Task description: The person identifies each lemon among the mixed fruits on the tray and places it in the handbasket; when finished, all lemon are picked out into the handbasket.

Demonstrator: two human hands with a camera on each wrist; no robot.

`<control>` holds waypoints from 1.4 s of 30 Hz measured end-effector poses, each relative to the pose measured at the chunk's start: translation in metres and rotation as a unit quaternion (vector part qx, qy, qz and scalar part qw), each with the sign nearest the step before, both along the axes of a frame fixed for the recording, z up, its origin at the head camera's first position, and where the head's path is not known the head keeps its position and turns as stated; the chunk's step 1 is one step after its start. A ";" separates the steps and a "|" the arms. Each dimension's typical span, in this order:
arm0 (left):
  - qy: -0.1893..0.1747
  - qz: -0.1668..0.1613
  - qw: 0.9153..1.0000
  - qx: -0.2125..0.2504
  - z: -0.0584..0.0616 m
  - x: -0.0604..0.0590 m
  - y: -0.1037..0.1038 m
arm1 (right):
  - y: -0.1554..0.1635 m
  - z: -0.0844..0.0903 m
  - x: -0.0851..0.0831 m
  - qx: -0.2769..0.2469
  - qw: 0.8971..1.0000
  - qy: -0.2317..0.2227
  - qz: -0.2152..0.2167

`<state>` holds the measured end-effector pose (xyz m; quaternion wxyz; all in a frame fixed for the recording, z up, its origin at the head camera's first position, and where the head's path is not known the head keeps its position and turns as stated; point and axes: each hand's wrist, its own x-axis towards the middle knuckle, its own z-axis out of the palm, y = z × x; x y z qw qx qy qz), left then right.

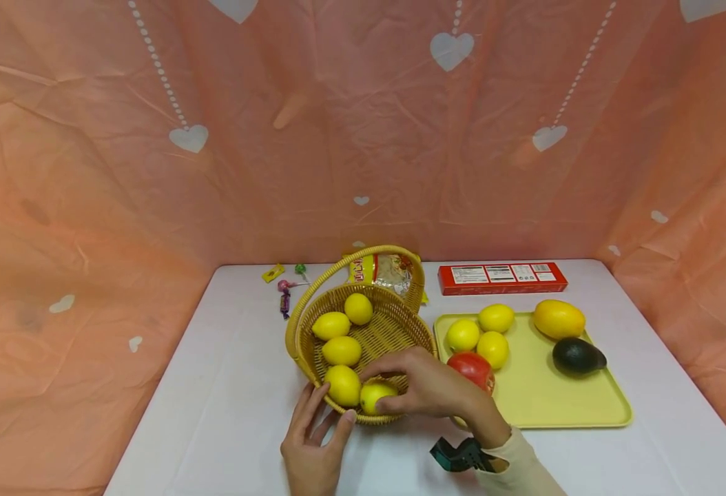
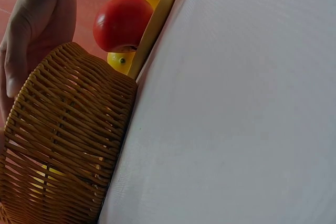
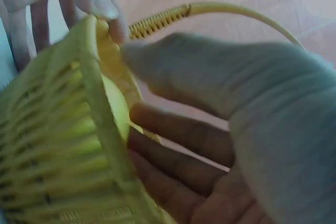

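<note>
Near the back edge of the bench, left of centre, lie a few wrapped sweets [image 1: 284, 289]. The wicker basket [image 1: 394, 324] stands at the middle of the bench with its handle arched over it and a snack packet [image 1: 383, 270] just behind. The left hand [image 1: 310, 444] rests at the front edge with fingers straight and spread against the basket's near wall, apparently steadying it. Four lemons lie along the basket's left side; a fifth lemon [image 1: 375, 394] sits low at the near rim, where the right hand [image 1: 428, 386] reaches in over the rim, fingers and thumb curled round it. To the right, a yellow tray [image 1: 561, 403] holds three more lemons, a red apple [image 1: 473, 368], a mango [image 1: 558, 318] and an avocado [image 1: 577, 355]. A red box [image 1: 502, 277] lies behind the tray.
</note>
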<state>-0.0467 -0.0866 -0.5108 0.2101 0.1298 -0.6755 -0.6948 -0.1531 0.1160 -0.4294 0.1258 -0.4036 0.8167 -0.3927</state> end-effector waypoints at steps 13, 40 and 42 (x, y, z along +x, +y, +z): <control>-0.002 -0.005 1.000 0.011 0.001 0.000 0.000 | 0.089 0.003 -0.017 -0.105 0.987 -0.069 -0.105; -0.009 -0.003 1.000 0.012 -0.002 -0.001 -0.001 | 0.188 -0.041 -0.008 -0.036 0.956 0.039 -0.287; -0.010 -0.003 1.000 0.012 -0.001 -0.001 -0.001 | 0.187 -0.044 -0.009 -0.036 0.956 0.040 -0.287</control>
